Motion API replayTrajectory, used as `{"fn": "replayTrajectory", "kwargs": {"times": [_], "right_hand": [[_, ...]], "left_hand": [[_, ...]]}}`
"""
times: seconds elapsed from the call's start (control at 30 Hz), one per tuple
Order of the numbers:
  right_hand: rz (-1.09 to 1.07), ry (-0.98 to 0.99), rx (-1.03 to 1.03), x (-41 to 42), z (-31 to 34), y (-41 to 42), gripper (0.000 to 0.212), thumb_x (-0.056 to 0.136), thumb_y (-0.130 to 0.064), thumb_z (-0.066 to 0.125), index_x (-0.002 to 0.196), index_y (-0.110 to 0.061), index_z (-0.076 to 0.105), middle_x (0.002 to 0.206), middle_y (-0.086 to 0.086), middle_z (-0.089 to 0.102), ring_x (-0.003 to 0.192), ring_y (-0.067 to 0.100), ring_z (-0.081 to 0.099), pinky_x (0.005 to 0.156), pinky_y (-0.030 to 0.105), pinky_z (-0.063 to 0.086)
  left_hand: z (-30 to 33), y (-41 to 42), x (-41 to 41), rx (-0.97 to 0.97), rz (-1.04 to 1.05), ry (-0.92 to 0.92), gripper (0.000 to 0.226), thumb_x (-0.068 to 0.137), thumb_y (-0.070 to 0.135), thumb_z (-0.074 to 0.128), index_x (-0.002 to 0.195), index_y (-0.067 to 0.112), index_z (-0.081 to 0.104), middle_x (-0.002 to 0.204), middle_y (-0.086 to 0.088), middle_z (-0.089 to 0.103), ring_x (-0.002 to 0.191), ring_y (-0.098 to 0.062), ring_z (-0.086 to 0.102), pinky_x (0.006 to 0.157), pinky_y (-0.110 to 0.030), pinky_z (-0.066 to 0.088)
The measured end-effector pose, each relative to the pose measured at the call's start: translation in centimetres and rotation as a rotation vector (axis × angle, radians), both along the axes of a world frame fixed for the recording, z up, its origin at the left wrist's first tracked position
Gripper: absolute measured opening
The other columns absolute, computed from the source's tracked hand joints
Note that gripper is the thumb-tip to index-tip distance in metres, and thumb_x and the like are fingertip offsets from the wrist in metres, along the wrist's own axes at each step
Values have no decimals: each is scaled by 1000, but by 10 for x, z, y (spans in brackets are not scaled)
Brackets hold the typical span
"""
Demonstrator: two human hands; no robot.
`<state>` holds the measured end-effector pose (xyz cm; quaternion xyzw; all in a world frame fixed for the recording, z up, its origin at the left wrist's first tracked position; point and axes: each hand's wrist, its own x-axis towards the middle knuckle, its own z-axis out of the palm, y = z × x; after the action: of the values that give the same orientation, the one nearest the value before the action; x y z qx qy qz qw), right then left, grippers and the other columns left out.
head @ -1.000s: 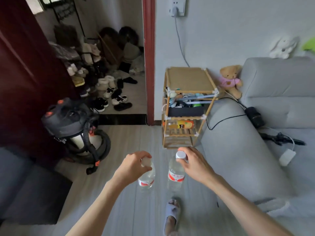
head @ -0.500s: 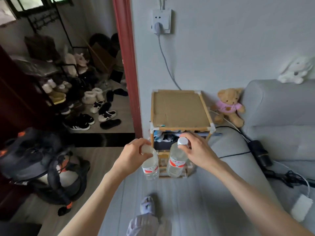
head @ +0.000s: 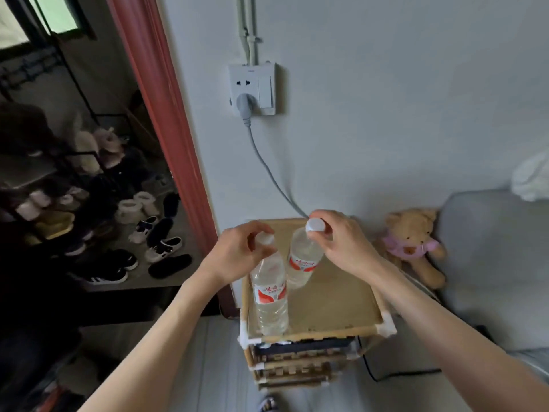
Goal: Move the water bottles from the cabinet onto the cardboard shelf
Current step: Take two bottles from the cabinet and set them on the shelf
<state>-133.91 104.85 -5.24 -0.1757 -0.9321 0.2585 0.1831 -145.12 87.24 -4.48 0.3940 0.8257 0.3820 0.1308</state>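
Two bottles, one per hand, both over the cardboard shelf [head: 332,304] at lower centre of the frame. My left hand [head: 237,257] pinches the cap end of the left bottle [head: 271,295]; that bottle stands upright at the shelf top's front-left corner, base looks down on the cardboard, contact hard to confirm. My right hand [head: 341,245] grips the neck of the right bottle [head: 303,260] just under its white cap [head: 315,225]; this one tilts, base toward the shelf top's middle, cannot tell if it touches. Bottles just beside each other, both clear with red-white labels. Lower shelf tiers hold dark stuff, blurred. Teddy bear [head: 413,248] right of the shelf against a grey sofa [head: 490,263]. Wall socket [head: 252,89] upper centre, cable running down behind the shelf. Shoes [head: 166,248] on the floor at left.
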Motion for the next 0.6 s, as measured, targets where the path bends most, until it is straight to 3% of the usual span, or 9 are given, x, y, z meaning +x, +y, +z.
{"fn": "replayTrajectory", "kwargs": {"times": [0.13,0.27,0.4,0.6], "right_hand": [[27,-41,-30,-47,0,32,29,88,-19,56,116,-12,53,113,10,58,88,16,50,85,26,37],[26,-91,-65,-78,-3,60,29,88,-17,56,116,-9,53,114,12,57,105,25,51,90,28,37],[40,-130,-83,-102,-8,87,23,87,-19,55,108,-10,55,108,11,59,103,26,51,85,28,38],[30,-141,-128,-129,-17,108,30,87,-20,55,115,-10,55,114,11,59,106,26,52,90,31,40]], "left_hand": [[4,36,-31,-5,-35,2,23,77,20,68,99,22,60,93,1,64,73,-17,56,72,-24,46],[-5,63,-61,0,60,-14,27,78,16,66,103,20,58,97,-1,61,76,-17,54,76,-27,45],[-13,93,-86,-18,130,4,30,79,12,65,108,18,57,99,-4,59,78,-16,46,75,-26,39],[-23,125,-113,-30,190,16,32,79,10,65,109,15,58,100,-6,59,80,-16,44,76,-24,36]]}}
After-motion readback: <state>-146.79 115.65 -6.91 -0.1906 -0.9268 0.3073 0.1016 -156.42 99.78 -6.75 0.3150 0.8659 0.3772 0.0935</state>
